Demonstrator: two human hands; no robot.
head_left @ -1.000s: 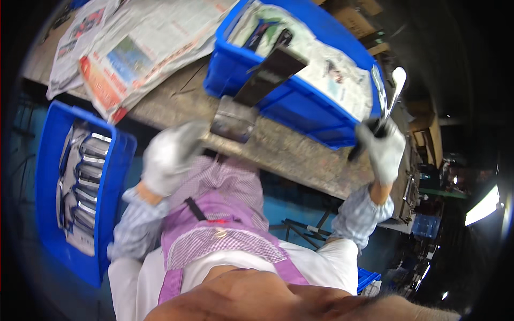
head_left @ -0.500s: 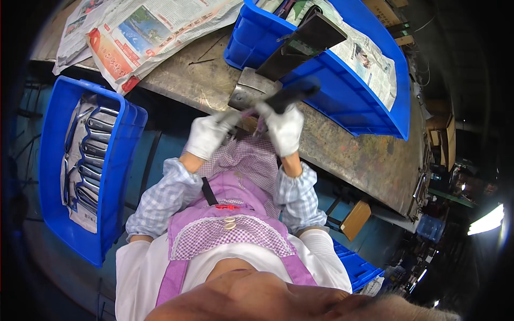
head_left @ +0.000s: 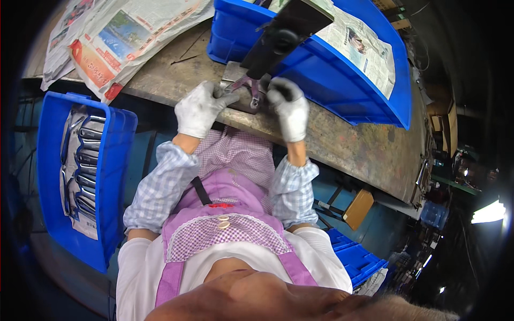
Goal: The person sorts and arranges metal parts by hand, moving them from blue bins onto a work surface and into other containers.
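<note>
At the bench edge, a forked, purplish-grey metal part (head_left: 250,88) with two arms sits over a metal block (head_left: 234,74), under a dark upright bar with a round knob (head_left: 282,40). My left hand (head_left: 198,109), in a white glove, has its thumb and fingers pinched at the part's left arm. To the right of the part is my right hand (head_left: 290,107), also gloved. Its fingers are bent, dark and smeared by motion, so whether they hold anything is unclear.
At the left stands a blue bin (head_left: 115,160) of shiny wrench-like tools (head_left: 88,158) on paper. Another blue bin (head_left: 342,91), lined with newspaper, rests on the worn metal bench (head_left: 369,155). Newspapers (head_left: 128,37) lie at the far left. A wooden block (head_left: 357,209) is below the bench.
A long dark object by my right hand has left that spot. My hands have moved apart, and the forked part now shows plainly between them. The whole view has shifted slightly.
</note>
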